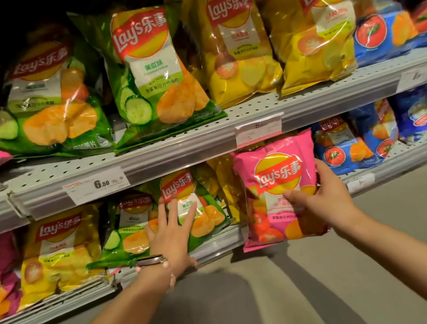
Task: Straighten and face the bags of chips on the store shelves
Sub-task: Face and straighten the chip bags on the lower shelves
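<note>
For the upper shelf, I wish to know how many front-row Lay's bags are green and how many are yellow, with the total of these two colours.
green Lay's bags: 2
yellow Lay's bags: 2
Total: 4

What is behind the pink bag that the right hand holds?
Behind the pink bag, yellow bags show at its left edge on the lower shelf. The rest behind it is covered. The right hand grips it.
</note>
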